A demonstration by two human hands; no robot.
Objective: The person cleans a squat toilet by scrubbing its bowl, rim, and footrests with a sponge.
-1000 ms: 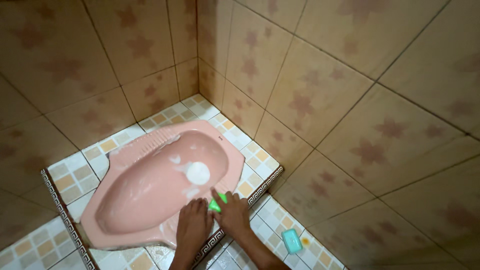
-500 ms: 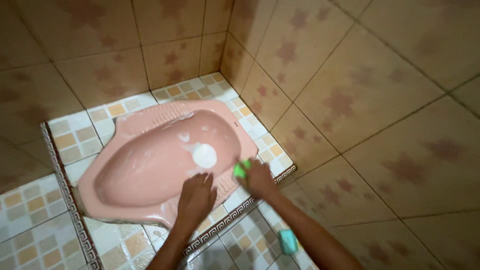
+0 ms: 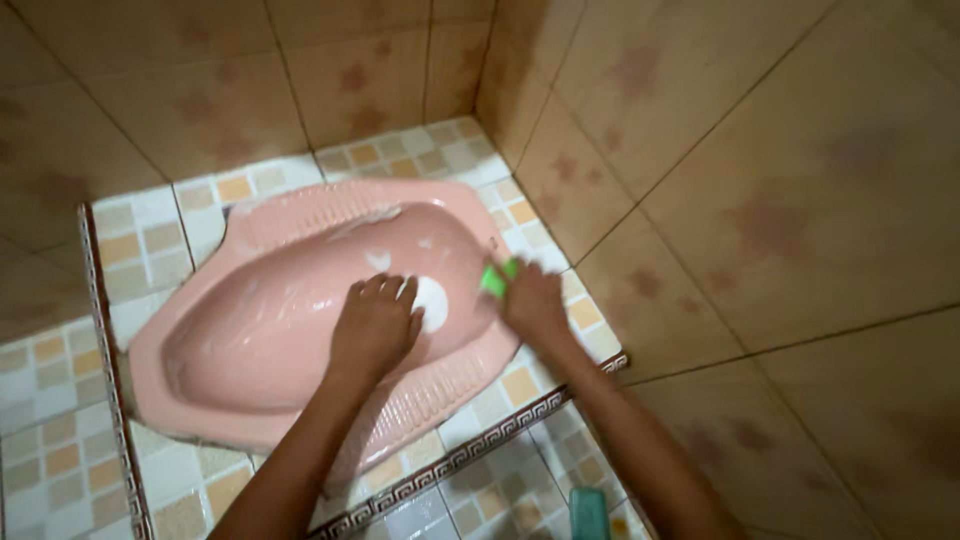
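Down on the raised tiled platform [image 3: 150, 240], head view: pink squat toilet pan [image 3: 260, 330] set into the step, its long axis running from lower left to upper right, the wide rounded end at lower left, the narrower end toward the wall corner. Wet sheen and streaks of white foam inside the bowl; a round white foam patch [image 3: 433, 303] sits near the drain area.

Left hand [image 3: 372, 325] lies palm down inside the bowl, fingers together and slightly curled, flat on the ceramic, holding nothing. Its fingertips touch the edge of the foam patch and cover part of it.

Right hand [image 3: 530, 300] is on the pan's right rim, fingers closed around a small green scrubber [image 3: 495, 278]. Only the scrubber's upper end shows past the fingers; it points up and left, toward the bowl's inner wall, and touches the rim there. The rest is hidden in the grip.

Both forearms cross the ribbed footrest [image 3: 430, 395] and the patterned border strip [image 3: 470, 455] of the step.

Lower floor, bottom edge: a teal rectangular block [image 3: 588, 512], partly cut off, well apart from both hands. Brown wall tiles [image 3: 760, 200] close in on the right and behind.
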